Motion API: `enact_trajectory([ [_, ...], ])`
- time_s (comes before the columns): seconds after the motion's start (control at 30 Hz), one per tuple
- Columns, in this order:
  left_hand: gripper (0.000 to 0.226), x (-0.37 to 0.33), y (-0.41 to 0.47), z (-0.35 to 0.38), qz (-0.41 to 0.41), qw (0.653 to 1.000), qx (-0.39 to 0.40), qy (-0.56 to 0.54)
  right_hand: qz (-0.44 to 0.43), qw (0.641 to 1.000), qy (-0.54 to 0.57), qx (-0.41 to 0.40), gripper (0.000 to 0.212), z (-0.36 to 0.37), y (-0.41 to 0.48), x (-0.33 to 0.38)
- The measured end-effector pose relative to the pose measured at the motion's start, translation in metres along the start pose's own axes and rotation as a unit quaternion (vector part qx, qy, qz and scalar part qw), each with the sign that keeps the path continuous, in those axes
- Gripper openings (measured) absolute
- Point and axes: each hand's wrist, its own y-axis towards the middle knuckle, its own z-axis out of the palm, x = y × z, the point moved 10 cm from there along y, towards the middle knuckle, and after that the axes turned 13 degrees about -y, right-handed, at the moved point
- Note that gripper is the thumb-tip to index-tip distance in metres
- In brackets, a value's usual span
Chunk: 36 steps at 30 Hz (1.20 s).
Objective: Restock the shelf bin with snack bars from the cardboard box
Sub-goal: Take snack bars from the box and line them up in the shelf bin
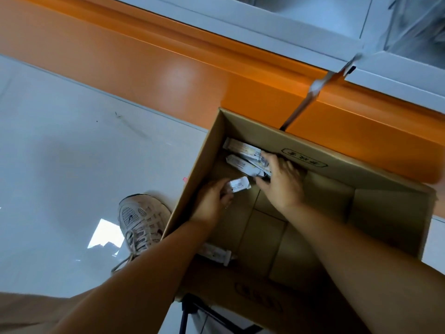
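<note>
An open cardboard box (pixel 375 208) sits on the floor against an orange shelf base. Both my hands reach down into it. My left hand (pixel 212 201) pinches one white-wrapped snack bar (pixel 239 184) near the box's left wall. My right hand (pixel 281 182) grips a small bunch of snack bars (pixel 245 154) lying in the far left corner. Another snack bar (pixel 216 253) lies on the box bottom, partly hidden under my left forearm. The shelf bin is out of view.
The orange shelf base (pixel 240 75) runs diagonally behind the box, with grey shelving (pixel 313 32) above it. A shoe (pixel 140 222) stands on the pale tiled floor (pixel 60 153) just left of the box. A loose tape strip (pixel 315 88) hangs over the orange base.
</note>
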Motion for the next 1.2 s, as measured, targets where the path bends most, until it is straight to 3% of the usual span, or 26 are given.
enact_trajectory([
  [0.3,0.029,-0.004,-0.013,-0.015,-0.063,0.983,-0.099,-0.141,0.063,0.994,0.074,0.054,0.065,0.012,-0.05,-0.024],
  [0.43,0.031,-0.011,-0.015,-0.015,-0.068,0.971,-0.138,-0.183,0.14,0.983,0.113,0.046,0.061,0.013,-0.067,-0.035],
  [0.53,0.037,-0.013,-0.015,-0.005,-0.088,0.969,-0.112,-0.2,0.125,0.987,0.097,-0.006,0.067,-0.009,-0.046,-0.023],
  [0.63,0.043,0.0,-0.011,0.01,-0.149,0.964,-0.072,-0.21,0.086,0.992,0.046,0.075,0.068,-0.003,-0.017,-0.005],
  [0.7,0.042,0.011,-0.011,0.017,-0.2,0.948,-0.065,-0.237,0.1,0.987,0.036,0.12,0.054,0.009,-0.008,-0.008],
  [0.83,0.042,0.019,0.0,0.024,-0.236,0.93,-0.076,-0.272,0.19,0.965,0.168,0.062,0.033,0.008,-0.028,-0.032],
  [0.93,0.047,0.02,0.008,0.032,-0.25,0.916,-0.109,-0.295,0.24,0.928,0.268,0.096,0.029,0.03,-0.06,-0.043],
  [1.03,0.052,0.014,0.016,0.043,-0.253,0.923,-0.128,-0.259,0.213,0.926,0.284,0.13,0.038,0.048,-0.065,-0.034],
  [1.13,0.045,0.01,0.023,0.044,-0.256,0.935,-0.131,-0.21,0.205,0.919,0.298,0.155,0.061,0.061,-0.06,-0.025],
  [1.2,0.041,0.008,0.025,0.042,-0.259,0.938,-0.121,-0.197,0.207,0.927,0.275,0.151,0.059,0.062,-0.058,-0.028],
])
